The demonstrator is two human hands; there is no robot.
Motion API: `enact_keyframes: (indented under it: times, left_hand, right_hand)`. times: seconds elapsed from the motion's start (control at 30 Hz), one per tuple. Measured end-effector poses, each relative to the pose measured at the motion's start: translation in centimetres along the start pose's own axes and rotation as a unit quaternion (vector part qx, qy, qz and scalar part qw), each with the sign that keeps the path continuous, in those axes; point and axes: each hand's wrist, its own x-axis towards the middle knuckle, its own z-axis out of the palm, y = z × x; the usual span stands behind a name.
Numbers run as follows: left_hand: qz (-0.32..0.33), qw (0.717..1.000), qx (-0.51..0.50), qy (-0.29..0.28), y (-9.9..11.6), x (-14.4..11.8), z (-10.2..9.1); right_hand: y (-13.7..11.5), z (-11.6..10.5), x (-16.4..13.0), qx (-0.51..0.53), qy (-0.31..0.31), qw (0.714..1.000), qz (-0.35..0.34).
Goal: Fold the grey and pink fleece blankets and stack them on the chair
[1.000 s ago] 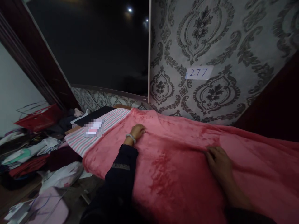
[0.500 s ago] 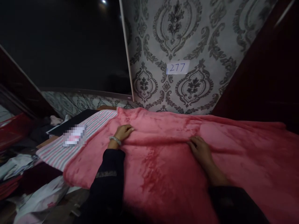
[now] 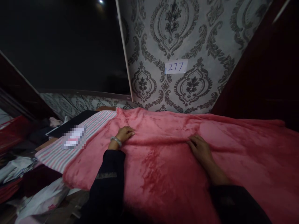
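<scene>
A pink-red plush blanket [image 3: 168, 174] lies spread before me, with a raised fold running across it between my hands. My left hand [image 3: 124, 134], with a bangle at the wrist, is closed on the left end of that fold. At the fold's right end, my right hand [image 3: 199, 147] pinches the fabric between thumb and fingers. Both hands rest low on the blanket, palms down. Beneath the blanket's left edge a striped cloth [image 3: 93, 124] sticks out.
A large dark screen [image 3: 65, 46] stands behind at the left. Patterned wallpaper with a paper marked 277 [image 3: 176, 66] backs the blanket. Left of the striped cloth lie a black flat item [image 3: 74, 120] and heaped clothes [image 3: 44, 196]. A dark red panel [image 3: 268, 77] rises at the right.
The view has shifted slightly. Both hands keep their hold on the blanket, almost in the same place, and the fold between them looks a little flatter.
</scene>
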Motion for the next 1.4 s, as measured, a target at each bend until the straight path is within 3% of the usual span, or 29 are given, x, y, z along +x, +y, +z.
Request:
enact_keyframes:
  times: [0.2,0.5,0.7,0.83,1.07,1.3,1.4]
  left_hand:
    - [-0.014,0.994,0.011,0.106,0.8,0.2,-0.3]
    - [-0.071,0.981,0.049,0.176,2.0,0.3,0.3]
    - [-0.09,0.957,0.119,0.25,2.7,0.1,0.0]
    - [-0.1,0.953,0.156,0.238,2.9,0.2,0.0]
    - [-0.123,0.939,0.182,0.264,2.9,0.4,-0.1]
    - [-0.148,0.948,0.171,0.225,4.4,0.2,-1.0]
    - [-0.173,0.945,0.161,0.227,4.1,0.6,-1.2]
  right_hand:
    - [-0.5,0.0,0.4,0.001,-0.016,1.0,0.005]
    - [-0.3,0.1,0.5,-0.005,-0.007,1.0,0.014]
    - [-1.0,-0.6,0.8,-0.013,-0.007,1.0,0.017]
    - [-1.3,-0.7,1.0,0.0,-0.021,0.999,0.032]
    - [-1.5,-0.7,1.2,0.017,-0.028,0.999,0.04]
    - [-1.6,-0.5,1.7,0.018,-0.046,0.998,0.048]
    - [-2.3,-0.7,2.1,0.018,-0.058,0.997,0.056]
